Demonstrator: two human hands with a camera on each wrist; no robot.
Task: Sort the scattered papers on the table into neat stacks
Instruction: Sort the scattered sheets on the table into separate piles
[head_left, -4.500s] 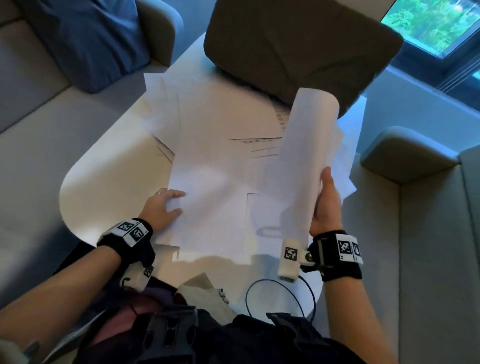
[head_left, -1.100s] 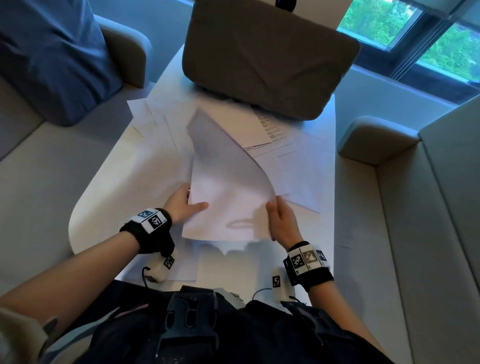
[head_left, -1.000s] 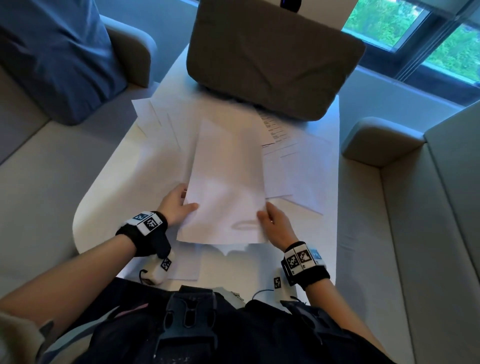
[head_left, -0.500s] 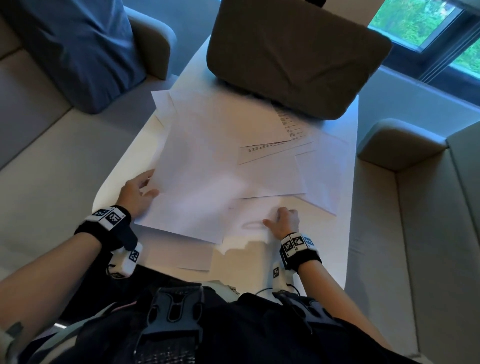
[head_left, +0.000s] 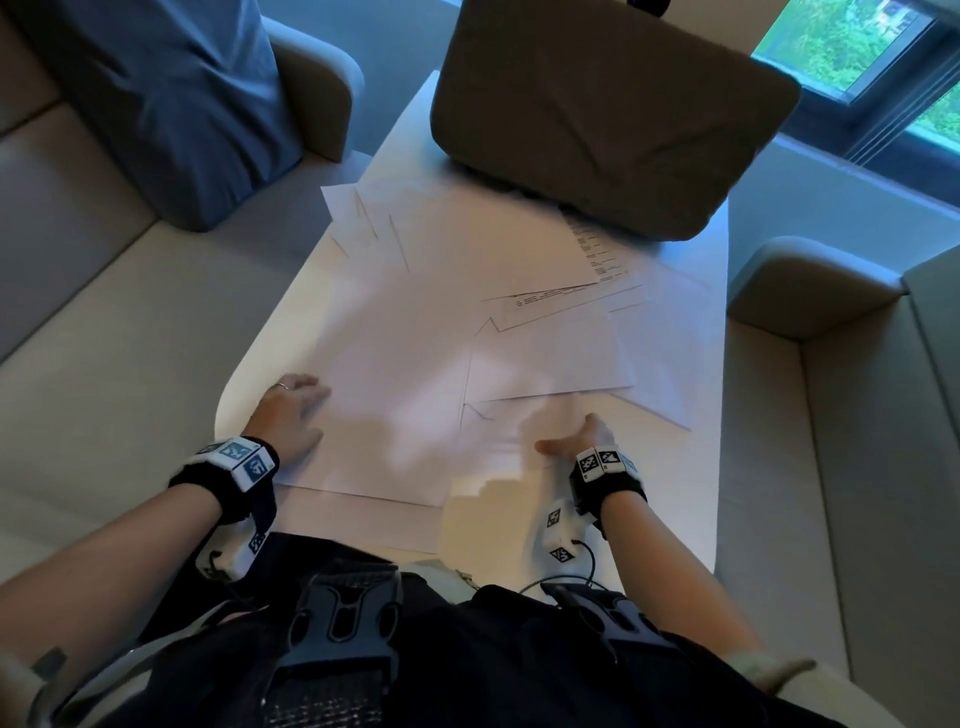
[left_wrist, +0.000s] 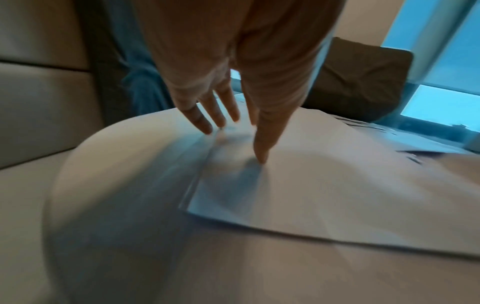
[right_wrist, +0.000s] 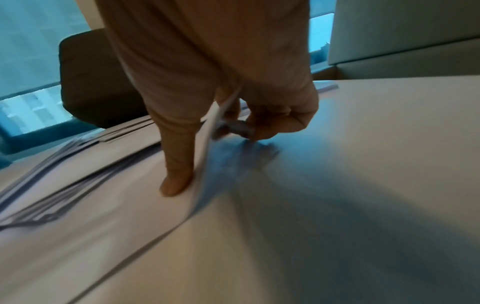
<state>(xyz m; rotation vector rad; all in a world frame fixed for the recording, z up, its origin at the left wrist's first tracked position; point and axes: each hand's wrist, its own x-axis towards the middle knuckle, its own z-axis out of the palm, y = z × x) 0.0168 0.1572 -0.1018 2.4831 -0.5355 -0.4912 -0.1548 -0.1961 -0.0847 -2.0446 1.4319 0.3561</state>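
Right wrist view: right hand (right_wrist: 221, 123) pinches 1 paper's (right_wrist: 202, 174) edge (thin, floppy, slippery); left hand (left_wrist: 228, 98) presses papers (head_left: 395, 395) flat, fingers straight.

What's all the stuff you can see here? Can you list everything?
papers: many, white, spread overlapping across the table; some with printed text near the brown cushion
table: one, white, in the middle
brown cushion: one, on the table's far end
blue cushion: one, on the sofa, far left
sofa: beige, on both sides of the table
window: far right, green trees outside
wristbands: two, black with square markers
left hand: flat fingers on the papers' left edge
right hand: lifting a sheet's edge between thumb and fingers
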